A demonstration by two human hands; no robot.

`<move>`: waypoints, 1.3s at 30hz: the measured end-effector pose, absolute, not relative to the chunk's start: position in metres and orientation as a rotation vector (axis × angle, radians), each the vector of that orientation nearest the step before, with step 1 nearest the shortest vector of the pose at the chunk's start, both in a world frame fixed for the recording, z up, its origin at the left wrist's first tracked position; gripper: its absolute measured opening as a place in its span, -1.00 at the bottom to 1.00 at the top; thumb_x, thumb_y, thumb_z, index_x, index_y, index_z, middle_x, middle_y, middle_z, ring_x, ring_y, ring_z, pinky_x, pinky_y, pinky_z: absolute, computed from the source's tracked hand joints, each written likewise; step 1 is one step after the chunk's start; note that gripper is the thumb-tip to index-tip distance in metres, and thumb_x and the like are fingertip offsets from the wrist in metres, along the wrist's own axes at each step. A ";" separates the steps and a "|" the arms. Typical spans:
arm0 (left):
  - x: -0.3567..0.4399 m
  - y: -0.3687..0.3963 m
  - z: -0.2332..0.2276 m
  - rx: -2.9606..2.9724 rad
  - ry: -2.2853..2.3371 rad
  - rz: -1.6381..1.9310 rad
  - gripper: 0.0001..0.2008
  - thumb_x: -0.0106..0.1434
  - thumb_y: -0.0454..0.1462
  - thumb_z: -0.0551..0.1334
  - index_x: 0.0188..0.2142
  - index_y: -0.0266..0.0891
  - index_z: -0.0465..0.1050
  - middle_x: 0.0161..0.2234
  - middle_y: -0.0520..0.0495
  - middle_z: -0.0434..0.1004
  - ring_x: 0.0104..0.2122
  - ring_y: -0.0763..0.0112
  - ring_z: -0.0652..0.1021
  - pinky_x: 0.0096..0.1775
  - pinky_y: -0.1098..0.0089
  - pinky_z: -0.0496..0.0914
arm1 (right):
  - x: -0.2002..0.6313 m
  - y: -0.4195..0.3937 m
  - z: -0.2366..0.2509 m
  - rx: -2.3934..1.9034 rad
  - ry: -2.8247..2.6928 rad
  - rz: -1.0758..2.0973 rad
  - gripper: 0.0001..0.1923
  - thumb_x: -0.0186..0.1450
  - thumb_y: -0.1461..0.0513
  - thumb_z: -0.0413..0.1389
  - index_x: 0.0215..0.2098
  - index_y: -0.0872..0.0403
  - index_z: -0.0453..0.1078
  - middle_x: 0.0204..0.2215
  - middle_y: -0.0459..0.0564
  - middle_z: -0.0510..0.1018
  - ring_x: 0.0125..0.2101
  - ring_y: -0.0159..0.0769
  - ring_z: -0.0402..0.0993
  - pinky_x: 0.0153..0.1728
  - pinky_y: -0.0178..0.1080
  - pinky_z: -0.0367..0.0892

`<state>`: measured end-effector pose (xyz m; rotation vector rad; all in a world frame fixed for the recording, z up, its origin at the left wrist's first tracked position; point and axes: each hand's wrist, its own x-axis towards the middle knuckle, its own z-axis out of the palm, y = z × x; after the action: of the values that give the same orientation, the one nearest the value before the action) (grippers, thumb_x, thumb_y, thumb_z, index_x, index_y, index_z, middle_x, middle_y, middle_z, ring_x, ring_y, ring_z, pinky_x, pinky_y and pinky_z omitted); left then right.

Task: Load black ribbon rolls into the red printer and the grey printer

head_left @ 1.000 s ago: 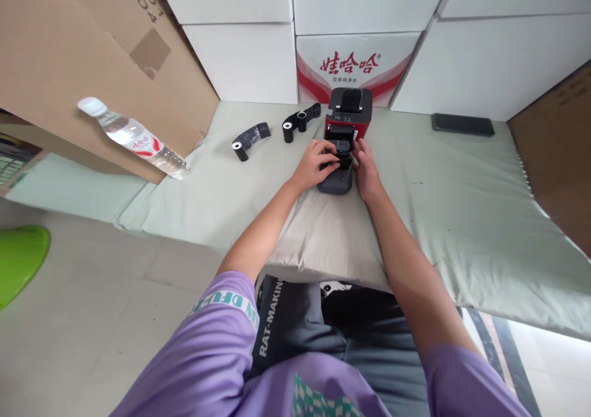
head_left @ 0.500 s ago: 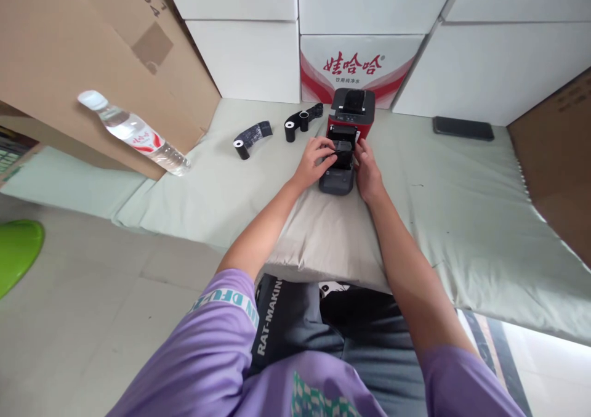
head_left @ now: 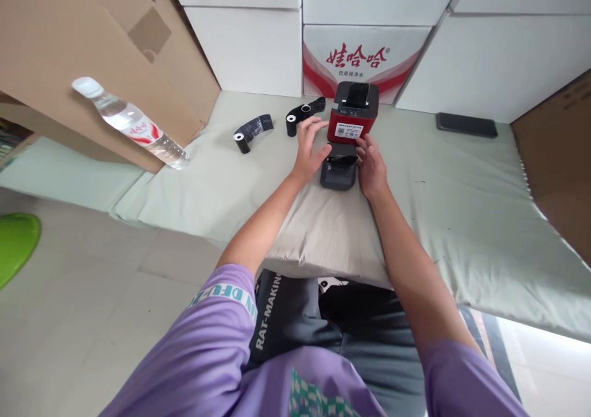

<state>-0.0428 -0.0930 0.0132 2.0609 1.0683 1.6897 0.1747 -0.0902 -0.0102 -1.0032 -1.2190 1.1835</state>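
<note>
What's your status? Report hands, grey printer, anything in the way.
Left hand open at upper left of grey printer; right hand by its right side. Grey printer on pale green cloth. Red-and-black printer close behind.

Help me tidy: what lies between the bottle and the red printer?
In the head view, black rolls with loose strips lie there, then the left hand nearest the printer.

White box (head_left: 367, 60) is showing red 娃哈哈, 饮用纯净水 below; bottle (head_left: 133, 127) label is carrying red 娃哈哈; trousers (head_left: 295, 318) are reading RAT-MAKING; left sleeve band (head_left: 226, 292) is showing partial "DFU"; cardboard box (head_left: 92, 53) is displaying cut-off "04"; white sticker (head_left: 349, 130) on red-fronted device (head_left: 354, 114) is bearing unreadably small print.
</note>
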 end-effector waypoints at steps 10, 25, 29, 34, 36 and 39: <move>-0.037 -0.060 -0.019 1.799 0.986 1.114 -0.56 0.43 -0.08 0.25 0.23 -0.15 0.44 0.20 -0.21 0.58 0.25 0.06 0.53 0.35 0.06 0.33 | 0.172 -0.080 -0.027 -1.016 -1.196 1.130 -0.15 0.06 -0.21 0.43 0.22 -0.14 0.38 0.31 0.03 0.54 0.40 0.00 0.40 0.55 0.15 0.15; -0.035 -0.054 -0.019 1.609 0.795 0.990 -0.23 0.38 -0.20 0.30 0.52 -0.03 0.11 0.33 -0.20 0.46 0.37 -0.02 0.45 0.45 -0.03 0.25 | 0.167 -0.088 -0.029 -1.049 -1.309 0.986 -0.17 0.17 -0.26 0.34 0.27 -0.07 0.38 0.27 0.16 0.56 0.32 0.03 0.50 0.50 0.23 0.26; -0.032 -0.058 -0.028 1.614 0.898 1.104 -0.37 0.48 -0.02 0.23 0.44 -0.11 0.21 0.27 -0.23 0.51 0.35 0.02 0.47 0.46 0.01 0.21 | 0.165 -0.100 -0.025 -1.092 -1.325 0.873 -0.36 0.32 -0.21 0.24 0.22 -0.07 0.42 0.24 0.13 0.59 0.30 -0.02 0.51 0.50 0.21 0.25; -0.032 -0.067 -0.027 1.558 0.983 1.220 -0.32 0.53 0.21 0.04 0.40 -0.15 0.25 0.20 -0.25 0.61 0.27 0.08 0.54 0.40 0.04 0.28 | 0.163 -0.108 -0.020 -1.104 -1.307 0.841 -0.43 0.36 -0.15 0.19 0.18 -0.03 0.44 0.22 0.17 0.61 0.29 -0.01 0.53 0.50 0.22 0.25; -0.033 -0.071 -0.023 1.587 1.007 1.209 -0.34 0.54 0.18 0.05 0.38 -0.18 0.28 0.21 -0.27 0.61 0.26 0.08 0.56 0.39 0.04 0.31 | 0.163 -0.110 -0.019 -1.114 -1.304 0.840 -0.45 0.37 -0.14 0.18 0.18 -0.03 0.44 0.23 0.17 0.61 0.28 -0.01 0.53 0.49 0.21 0.26; -0.034 -0.075 -0.016 1.655 1.023 1.152 -0.44 0.54 0.08 0.10 0.32 -0.20 0.38 0.25 -0.26 0.60 0.28 0.08 0.55 0.40 0.06 0.31 | 0.163 -0.112 -0.018 -1.139 -1.317 0.845 -0.46 0.38 -0.12 0.16 0.19 -0.02 0.44 0.23 0.18 0.61 0.27 -0.02 0.54 0.48 0.21 0.27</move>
<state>-0.0343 -0.0748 -0.0160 1.6554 1.0230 1.1524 0.1626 -0.1123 -0.0177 -1.1395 -1.3169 0.8449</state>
